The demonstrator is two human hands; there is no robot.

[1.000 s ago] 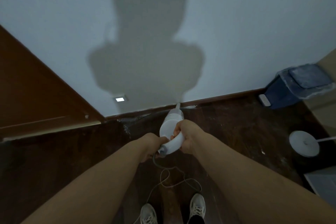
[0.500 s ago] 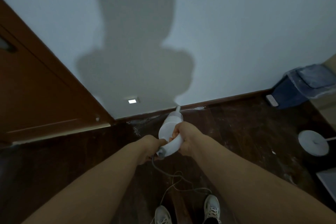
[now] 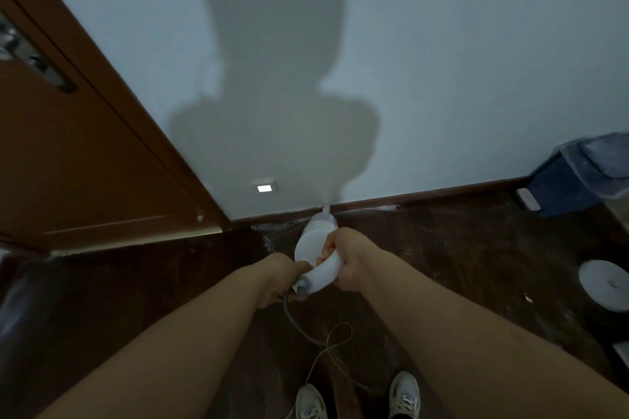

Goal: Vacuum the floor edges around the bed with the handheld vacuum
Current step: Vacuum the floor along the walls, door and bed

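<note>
The white wall [image 3: 459, 61] fills the upper frame from 10 to 2 o'clock, carrying the person's shadow and a small lit wall light [image 3: 263, 188] low down. A brown wooden door [image 3: 78, 153] occupies 9 o'clock. The dark wooden floor [image 3: 459, 265] spreads from 3 to 8 o'clock, streaked with pale dust, and meets the wall at a brown skirting board [image 3: 425, 195]. A dark blue lined bin [image 3: 575, 177] stands at 3 o'clock, with a round white stand base [image 3: 604, 284] on the floor nearer the person. The white handheld vacuum [image 3: 315, 248] sits at frame centre, its narrow nozzle [image 3: 326, 208] pointing to 12 o'clock and reaching the skirting line. The right hand [image 3: 343, 260] is wrapped around the curved handle. The left hand [image 3: 279, 277] is closed at the rear end, where the cord [image 3: 313, 338] leaves; whether it grips body or cord cannot be told. For good results, keep the nozzle tip low in the floor-to-skirting corner, advance slowly along the dust line, and hold the looped cord clear of the white shoes [image 3: 405, 394]. No bed is visible.
</note>
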